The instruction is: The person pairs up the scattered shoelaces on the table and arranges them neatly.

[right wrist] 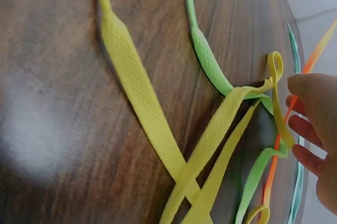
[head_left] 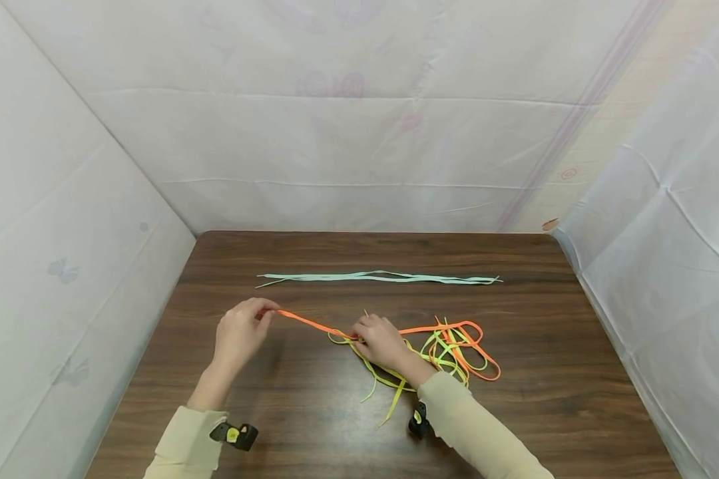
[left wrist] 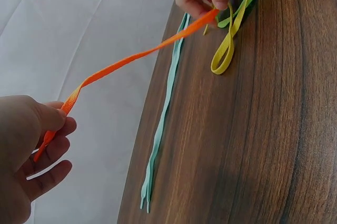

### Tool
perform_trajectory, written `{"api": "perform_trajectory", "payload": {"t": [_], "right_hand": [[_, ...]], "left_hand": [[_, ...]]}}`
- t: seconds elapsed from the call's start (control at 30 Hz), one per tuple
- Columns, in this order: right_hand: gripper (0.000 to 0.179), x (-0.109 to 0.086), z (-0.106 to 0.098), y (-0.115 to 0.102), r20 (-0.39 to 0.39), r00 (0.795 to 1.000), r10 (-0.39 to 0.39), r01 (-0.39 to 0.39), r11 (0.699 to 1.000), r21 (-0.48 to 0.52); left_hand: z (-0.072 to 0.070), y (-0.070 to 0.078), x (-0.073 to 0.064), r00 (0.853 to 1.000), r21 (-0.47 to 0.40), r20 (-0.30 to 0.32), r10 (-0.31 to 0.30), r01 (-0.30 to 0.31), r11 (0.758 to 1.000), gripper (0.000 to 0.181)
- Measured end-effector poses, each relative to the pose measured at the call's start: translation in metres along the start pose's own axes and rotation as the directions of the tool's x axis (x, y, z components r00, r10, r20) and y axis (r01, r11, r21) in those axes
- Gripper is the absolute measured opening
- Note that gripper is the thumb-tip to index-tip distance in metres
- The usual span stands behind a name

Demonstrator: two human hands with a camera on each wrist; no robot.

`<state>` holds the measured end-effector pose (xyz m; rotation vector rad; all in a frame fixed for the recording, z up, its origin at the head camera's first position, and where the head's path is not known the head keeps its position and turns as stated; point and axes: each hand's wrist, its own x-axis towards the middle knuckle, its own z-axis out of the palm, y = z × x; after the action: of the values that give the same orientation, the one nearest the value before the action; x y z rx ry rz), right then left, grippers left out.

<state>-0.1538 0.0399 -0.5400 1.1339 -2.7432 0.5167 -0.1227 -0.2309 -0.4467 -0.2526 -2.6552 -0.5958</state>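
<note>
An orange shoelace [head_left: 304,320] stretches between the two hands. My left hand [head_left: 239,334] pinches it close to its tip, between thumb and index finger, as the left wrist view shows. Further along, my right hand [head_left: 383,342] pinches the same lace between thumb and fingers, beside the tangle. From there the orange lace trails right into a loose heap with a yellow shoelace [right wrist: 139,95] and a green shoelace [right wrist: 205,58]. One yellow loop [left wrist: 223,58] hangs just below the right fingers. Part of the heap is hidden under the right hand and forearm.
Pale mint shoelaces [head_left: 383,277] lie straight, side by side, across the back of the brown wooden table [head_left: 228,256]. White patterned sheets [head_left: 335,153] close off the back and both sides. Each wrist wears a black strap camera [head_left: 235,436].
</note>
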Motion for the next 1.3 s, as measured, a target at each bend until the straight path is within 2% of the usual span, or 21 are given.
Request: {"api": "perform_trajectory", "payload": {"t": [0.27,0.4,0.6,0.73,0.9,1.17,1.3], "right_hand": [[0.005,-0.003,-0.008,-0.001,-0.032,0.999,-0.014,0.014,1.000,0.015],[0.004,-0.005,-0.015,0.000,-0.074,0.997,-0.035,0.037,0.999,0.019],[0.004,-0.010,-0.025,0.003,-0.118,0.991,-0.059,0.062,0.998,0.020],[0.005,-0.014,-0.031,0.005,-0.130,0.989,-0.072,0.078,0.996,0.038],[0.005,-0.019,-0.038,0.008,-0.124,0.988,-0.088,0.095,0.994,0.050],[0.005,-0.032,-0.045,0.016,-0.065,0.996,-0.054,0.054,0.999,-0.006],[0.004,-0.038,-0.050,0.021,-0.061,0.997,-0.041,0.039,0.999,-0.028]], "left_hand": [[0.004,-0.011,-0.004,1.000,0.004,0.003,-0.031,0.031,1.000,0.005],[0.006,-0.016,-0.007,0.999,0.026,0.021,-0.038,0.037,0.999,0.007],[0.010,-0.023,-0.014,0.998,0.082,0.060,-0.010,0.005,0.997,0.012],[0.014,-0.028,-0.016,0.998,0.109,0.056,0.018,-0.024,0.994,0.011],[0.017,-0.034,-0.020,0.999,0.135,0.026,0.045,-0.048,0.990,0.007],[0.017,-0.041,-0.024,0.999,0.158,-0.005,0.035,-0.034,0.987,0.007],[0.017,-0.044,-0.025,0.999,0.173,-0.013,0.030,-0.028,0.985,0.008]]}}
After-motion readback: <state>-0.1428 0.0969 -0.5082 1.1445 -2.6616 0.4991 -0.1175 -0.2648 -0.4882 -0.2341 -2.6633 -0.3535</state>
